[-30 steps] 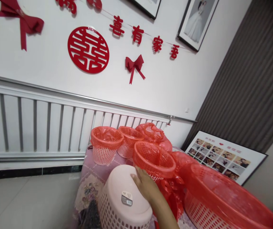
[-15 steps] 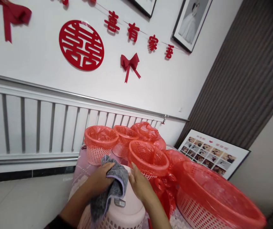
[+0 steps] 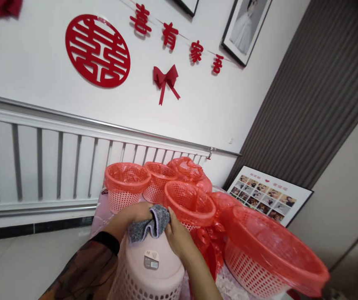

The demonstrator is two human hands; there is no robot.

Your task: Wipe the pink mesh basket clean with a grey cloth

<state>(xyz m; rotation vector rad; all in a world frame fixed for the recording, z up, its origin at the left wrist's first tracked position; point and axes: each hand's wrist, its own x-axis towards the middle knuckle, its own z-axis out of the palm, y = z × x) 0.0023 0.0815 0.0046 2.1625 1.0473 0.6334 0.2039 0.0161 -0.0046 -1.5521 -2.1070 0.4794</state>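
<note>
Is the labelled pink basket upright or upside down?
Upside down: the labelled pink basket shows its solid base facing up, with perforated sides below.

cloth [image 3: 147, 229] on upturned basket [image 3: 149, 277]; three baskets [image 3: 124, 199] behind, fourth basket [image 3: 254, 268] right; radiator [image 3: 50, 166] at back.

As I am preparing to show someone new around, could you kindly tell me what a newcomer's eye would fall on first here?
Probably the round red double-happiness emblem, at upper left on the white wall. Next might come the red-lined baskets clustered below it and to the right, and then the grey cloth against an upturned pale pink basket at bottom centre.
</note>
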